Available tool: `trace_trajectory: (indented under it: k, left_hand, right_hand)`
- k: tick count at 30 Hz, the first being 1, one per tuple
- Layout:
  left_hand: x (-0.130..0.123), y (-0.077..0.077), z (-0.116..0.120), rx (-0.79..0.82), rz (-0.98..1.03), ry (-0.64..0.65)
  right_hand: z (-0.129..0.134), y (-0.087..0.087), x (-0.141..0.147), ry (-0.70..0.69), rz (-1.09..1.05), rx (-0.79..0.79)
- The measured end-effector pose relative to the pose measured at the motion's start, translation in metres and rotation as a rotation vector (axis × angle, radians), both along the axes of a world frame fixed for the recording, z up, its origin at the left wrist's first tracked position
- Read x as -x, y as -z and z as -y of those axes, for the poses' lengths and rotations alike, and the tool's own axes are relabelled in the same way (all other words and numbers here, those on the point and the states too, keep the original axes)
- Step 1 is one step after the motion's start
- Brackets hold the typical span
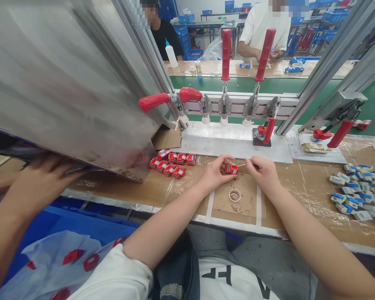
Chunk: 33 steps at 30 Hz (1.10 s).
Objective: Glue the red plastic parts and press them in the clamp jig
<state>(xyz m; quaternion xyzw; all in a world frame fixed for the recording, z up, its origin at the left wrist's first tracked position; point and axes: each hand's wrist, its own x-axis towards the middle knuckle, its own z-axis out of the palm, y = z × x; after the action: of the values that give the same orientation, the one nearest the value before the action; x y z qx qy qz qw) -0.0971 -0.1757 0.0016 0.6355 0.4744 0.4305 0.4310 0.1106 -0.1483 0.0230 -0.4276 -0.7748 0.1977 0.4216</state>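
In my left hand is a small red toy car body with grey parts, gripped between thumb and fingers above the worktable. My right hand pinches a thin wooden stick, its tip at or very near the red piece; whether they touch I cannot tell. Just below both hands a small round cup with a little dark liquid sits on a taped cardboard mat. Several matching red pieces stand in two rows to the left of my left hand.
Toggle clamps with red handles line the metal rail ahead. Many white, blue and yellow pieces lie heaped at right. A large metal panel leans at left, beside another person's hand. Two people sit across the green conveyor.
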Motion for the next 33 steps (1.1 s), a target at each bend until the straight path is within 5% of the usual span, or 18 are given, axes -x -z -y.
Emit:
trace_trajectory:
  k: [6,13,23,26,33]
  left_hand:
    - [0.0,-0.002,-0.001,-0.041,-0.02,-0.02]
    - [0.003,0.0,-0.003,-0.061,-0.015,0.02]
    - [0.002,-0.003,-0.002,-0.077,-0.022,0.01]
    - [0.001,-0.006,-0.001,-0.077,-0.043,0.007]
    - [0.0,-0.004,-0.001,-0.072,-0.041,0.022]
  right_hand:
    - [0.008,-0.01,-0.002,-0.058,-0.092,0.023]
    - [0.015,-0.013,-0.001,-0.525,0.136,0.159]
    - [0.015,-0.006,0.002,-0.614,0.19,0.232]
    - [0.013,-0.006,0.003,-0.567,0.103,0.287]
    - [0.002,0.0,0.006,-0.102,-0.283,0.439]
